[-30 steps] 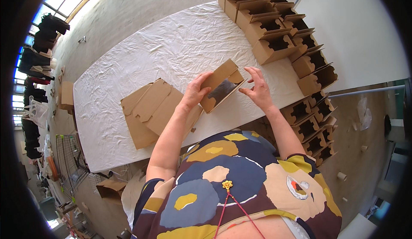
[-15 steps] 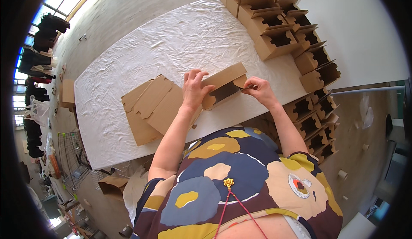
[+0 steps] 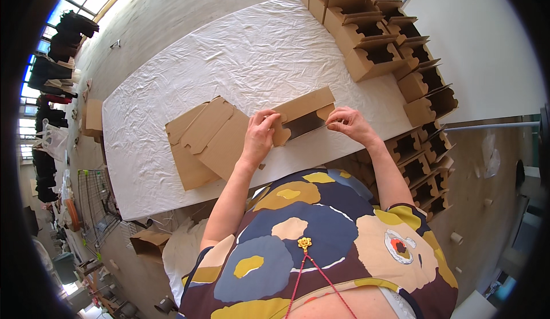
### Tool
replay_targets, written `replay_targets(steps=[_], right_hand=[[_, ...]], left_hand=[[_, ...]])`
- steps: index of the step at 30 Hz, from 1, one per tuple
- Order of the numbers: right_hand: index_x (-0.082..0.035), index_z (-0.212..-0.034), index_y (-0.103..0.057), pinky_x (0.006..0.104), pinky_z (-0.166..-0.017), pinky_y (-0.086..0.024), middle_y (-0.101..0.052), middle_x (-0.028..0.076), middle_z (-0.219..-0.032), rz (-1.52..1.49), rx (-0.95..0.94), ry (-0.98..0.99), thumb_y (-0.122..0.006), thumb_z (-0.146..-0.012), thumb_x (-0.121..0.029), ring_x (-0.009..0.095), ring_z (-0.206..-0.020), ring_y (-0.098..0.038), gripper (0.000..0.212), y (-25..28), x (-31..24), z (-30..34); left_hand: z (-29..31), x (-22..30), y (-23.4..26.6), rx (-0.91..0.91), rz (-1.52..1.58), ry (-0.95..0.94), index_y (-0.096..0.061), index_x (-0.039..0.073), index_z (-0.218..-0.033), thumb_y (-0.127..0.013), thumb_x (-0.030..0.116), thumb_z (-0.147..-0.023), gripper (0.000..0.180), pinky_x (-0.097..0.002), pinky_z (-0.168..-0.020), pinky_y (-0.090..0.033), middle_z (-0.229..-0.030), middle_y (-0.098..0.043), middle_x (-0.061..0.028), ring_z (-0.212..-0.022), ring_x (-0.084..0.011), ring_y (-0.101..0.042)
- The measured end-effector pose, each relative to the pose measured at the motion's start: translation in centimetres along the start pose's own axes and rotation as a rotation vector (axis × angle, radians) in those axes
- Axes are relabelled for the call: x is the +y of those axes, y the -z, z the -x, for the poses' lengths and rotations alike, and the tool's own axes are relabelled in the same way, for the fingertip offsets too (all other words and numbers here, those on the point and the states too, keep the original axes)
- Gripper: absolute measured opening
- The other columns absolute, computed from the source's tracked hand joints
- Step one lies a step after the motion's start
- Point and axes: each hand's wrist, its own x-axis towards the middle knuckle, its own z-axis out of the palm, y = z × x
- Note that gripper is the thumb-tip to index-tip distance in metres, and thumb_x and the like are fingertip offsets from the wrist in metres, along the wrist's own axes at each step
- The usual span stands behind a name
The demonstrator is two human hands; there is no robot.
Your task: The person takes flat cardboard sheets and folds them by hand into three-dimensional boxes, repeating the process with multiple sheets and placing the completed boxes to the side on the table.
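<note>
A brown cardboard box (image 3: 304, 104) stands on the white-covered table in front of me, its top open and its inside dark. My left hand (image 3: 260, 136) is at the box's left end, fingers closed on the notched end flap (image 3: 281, 131). At the opposite end, my right hand (image 3: 350, 125) pinches the edge of the box near its right flap, thumb and fingertips together. Left of my left hand lie several flat, unfolded cardboard pieces (image 3: 215, 138), overlapping one another. A small brown scrap (image 3: 262, 166) rests near the table's front edge.
Rows of open, folded cardboard boxes (image 3: 372, 58) are stacked at the table's right side, more of them (image 3: 415, 167) below its edge. The white cloth (image 3: 229, 50) on the table is wrinkled. A wire rack (image 3: 94, 204) and a brown carton (image 3: 150, 244) stand at the left.
My left hand has shifted from the box's side onto its left end flap, which now shows upright. My right hand stays at the right end, its fingers slightly repositioned.
</note>
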Motion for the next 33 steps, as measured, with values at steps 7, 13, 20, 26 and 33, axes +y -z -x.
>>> replay_targets(steps=[7,13,20,26,33], right_hand=[[-0.004,-0.091,-0.074,0.0294,-0.063,-0.047,-0.067,0.004,-0.079,0.003,0.124,-0.125,-0.079,-0.086,-0.024,0.014,-0.069,-0.059,0.021,-0.7,0.8,-0.4],[-0.005,-0.094,-0.072,0.0332,-0.063,-0.049,-0.07,0.008,-0.076,0.15,0.336,-0.161,-0.082,-0.081,-0.033,0.019,-0.067,-0.064,0.033,-2.8,1.2,-1.2],[-0.008,-0.112,-0.065,0.0372,-0.074,-0.052,-0.064,0.005,-0.102,0.545,0.526,-0.184,-0.085,-0.074,-0.029,0.021,-0.085,-0.065,0.048,-4.3,-0.5,-1.2],[-0.005,-0.143,-0.045,0.0383,-0.108,-0.04,-0.05,0.015,-0.138,0.297,0.422,-0.043,-0.082,-0.078,-0.026,0.031,-0.128,-0.048,0.077,-3.3,3.1,-2.1],[0.002,-0.156,-0.018,0.0403,-0.118,-0.029,-0.033,0.025,-0.156,0.059,0.301,-0.115,-0.07,-0.094,-0.032,0.035,-0.145,-0.032,0.088,-4.9,3.4,-2.9]], left_hand=[[1.0,-0.9,1.2,-0.068,0.155,0.016,-0.066,0.006,-0.118,-0.065,0.015,-0.091,0.029,-0.0404,-0.104,-0.043,-0.138,-0.057,-0.008,-0.119,-0.032,-0.052],[1.2,-0.6,0.8,-0.057,0.129,0.036,-0.066,0.006,-0.103,-0.073,0.021,-0.087,0.023,-0.0428,-0.103,-0.043,-0.13,-0.061,-0.0094,-0.118,-0.0324,-0.052],[0.3,-0.7,-1.6,0.142,0.029,0.11,-0.061,0.007,-0.115,-0.076,0.01,-0.081,0.038,-0.0428,-0.1,-0.044,-0.135,-0.054,-0.0119,-0.117,-0.0339,-0.052],[0.9,-2.2,-3.7,0.098,0.303,0.389,-0.036,0.009,-0.152,-0.069,0.007,-0.087,0.073,-0.0401,-0.111,-0.038,-0.147,-0.046,-0.0157,-0.131,-0.0327,-0.045],[0.1,-4.1,-6.4,0.19,0.688,0.357,-0.017,0.007,-0.159,-0.05,0.016,-0.104,0.064,-0.0356,-0.118,-0.027,-0.156,-0.034,-0.0171,-0.145,-0.0258,-0.032]])
